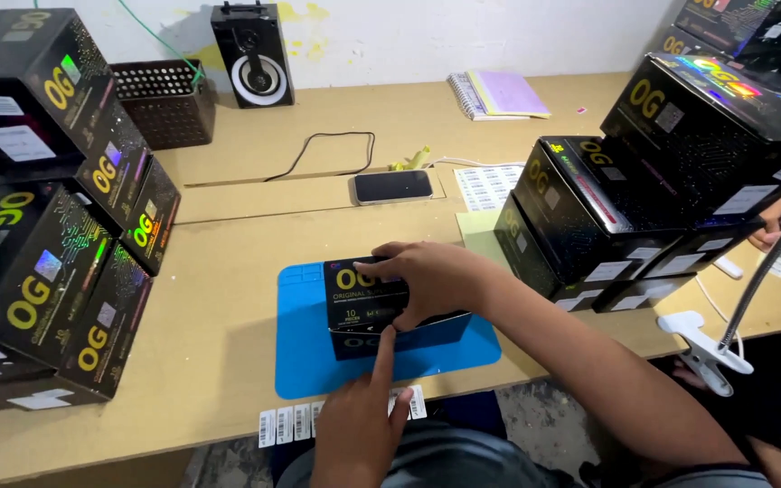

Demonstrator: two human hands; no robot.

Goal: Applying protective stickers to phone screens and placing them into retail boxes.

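A small black box (pixel 359 303) with yellow lettering lies on a blue mat (pixel 305 366) at the middle of the desk. My right hand (pixel 431 280) reaches in from the right and lies over the box's top, fingers wrapped around its upper edge. From below, my left hand (pixel 363 420) presses its outstretched index finger against the box's front face, with the other fingers curled and nothing in the hand. A strip of small white barcode labels (pixel 286 423) lies at the desk's front edge, just left of my left hand.
Tall stacks of larger black boxes stand at the left (pixel 38 235) and right (pixel 671 181). Behind the mat lie a phone (pixel 393 186) with a cable, a speaker (pixel 252 54), a dark basket (pixel 163 101) and notebooks (pixel 499 95). A white clamp (pixel 702 348) grips the right edge.
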